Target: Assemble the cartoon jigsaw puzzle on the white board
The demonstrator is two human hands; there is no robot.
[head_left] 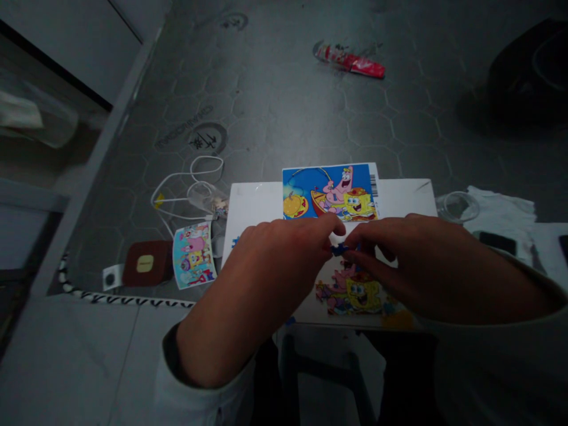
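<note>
head view: the hands (338,241) hold a blue puzzle piece (339,249).

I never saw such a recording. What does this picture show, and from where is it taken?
There is no robot. A person wears a camera on the head; it looks forward and down. On a white surface lies a blue cartoon card and, nearer the person, some joined puzzle pieces. The bare left hand and right hand are close together, with a small blue piece at their fingertips; which hand grips it is unclear. To the left are a dark red box and a smaller picture.
</note>
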